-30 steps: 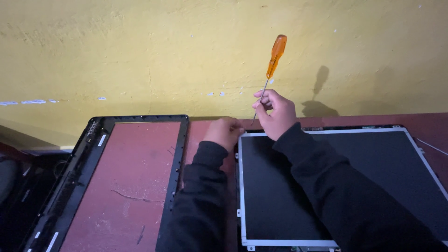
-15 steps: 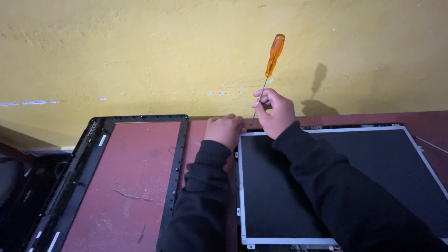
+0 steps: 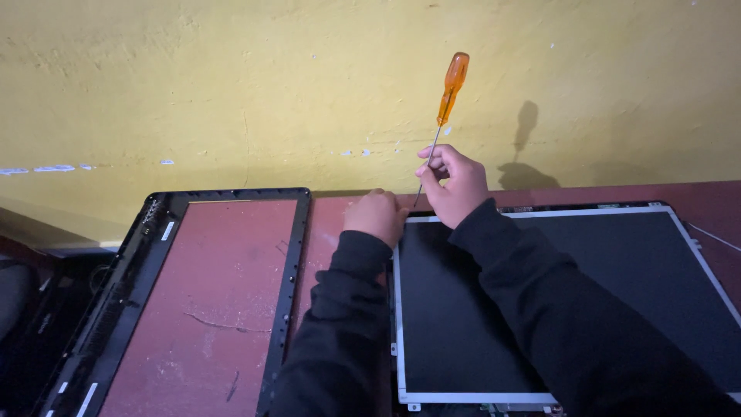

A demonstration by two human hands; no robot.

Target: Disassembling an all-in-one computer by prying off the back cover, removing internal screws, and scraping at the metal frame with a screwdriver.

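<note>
Reddish-brown and scuffed, the table runs up to a yellow wall marked with small chips of missing paint. Nearest the camera, two black sleeves cross over a flat display panel, dark-faced with a silver metal rim, which lies on the table below and to the right of both sets of fingers.

The left hand rests knuckles-up at the panel's top left corner, touching its edge; its fingers are curled under and hidden, so I cannot tell whether they grip anything. Just to the right of it, the right hand sits above the panel's top edge, its fingers pressed together and pinching the thin metal shaft of a screwdriver. The tool stands nearly upright, leaning slightly right, with its orange translucent handle well above the fingers against the wall and its tip coming down between the two hands, near the panel's top rim. Whether the tip touches the rim cannot be told.

Left of the left-hand fingers, apart from them, an empty black plastic screen bezel lies flat, bare table showing through its opening. The screwdriver's shadow falls on the wall to the right of the right-hand fingers.
</note>
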